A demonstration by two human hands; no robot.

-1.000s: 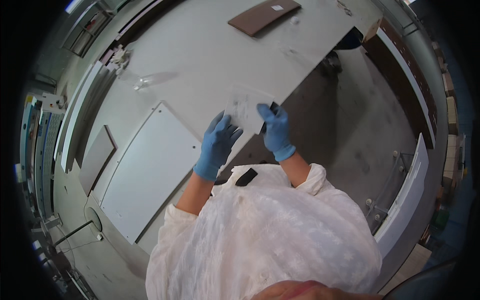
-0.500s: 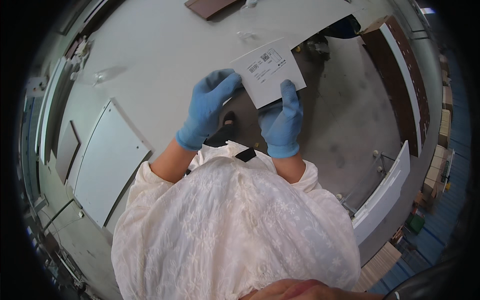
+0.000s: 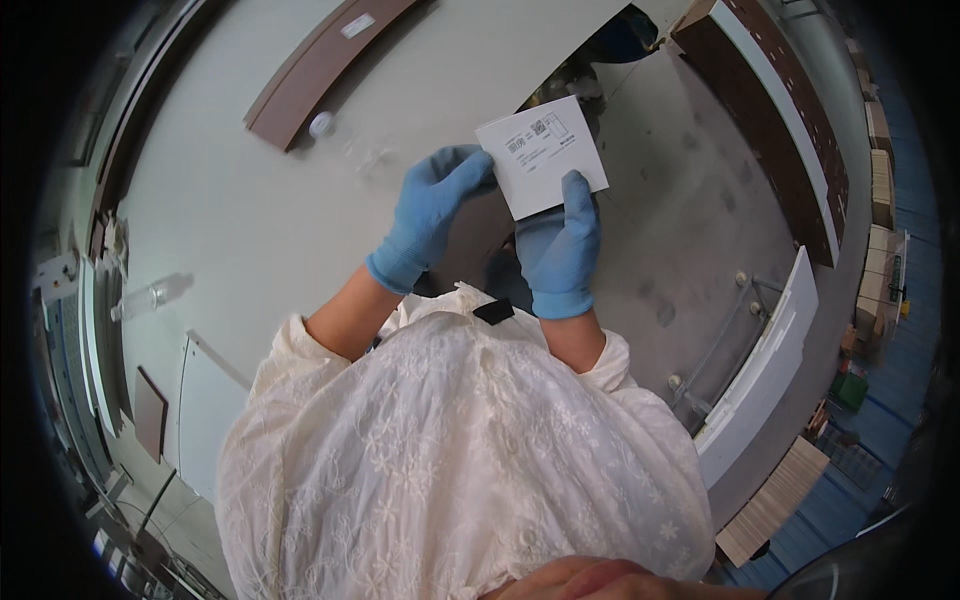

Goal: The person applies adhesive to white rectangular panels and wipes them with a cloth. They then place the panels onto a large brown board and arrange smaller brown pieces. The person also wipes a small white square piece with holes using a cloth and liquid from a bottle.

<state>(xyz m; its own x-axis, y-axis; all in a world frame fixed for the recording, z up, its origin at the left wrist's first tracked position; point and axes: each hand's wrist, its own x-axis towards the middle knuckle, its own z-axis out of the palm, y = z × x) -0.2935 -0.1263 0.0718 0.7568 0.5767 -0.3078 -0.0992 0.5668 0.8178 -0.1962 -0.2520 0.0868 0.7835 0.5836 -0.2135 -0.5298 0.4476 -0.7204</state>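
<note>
In front of my body I hold a white, nearly square printed label sheet (image 3: 545, 165), its printed face up; it may be a stack, though I cannot tell. My right hand (image 3: 560, 245), in a blue glove, grips the lower edge with the thumb lying on top and the fingers hidden underneath. My left hand (image 3: 432, 212), gloved the same way, is closed at the sheet's left edge, its fingertips partly hidden behind it.
On the pale table (image 3: 260, 230) are a long brown panel (image 3: 325, 65) with a white sticker, a clear plastic bottle (image 3: 150, 297) and a white panel (image 3: 207, 420). A small brown board (image 3: 150, 415) lies at left. Brown boards (image 3: 770, 130) and a white board (image 3: 765, 365) by a wheeled rack stand at right.
My view has shifted over the table, so the brown panel shows more and the white panel less. The label sheet looks flatter and more level; both hands stay on it.
</note>
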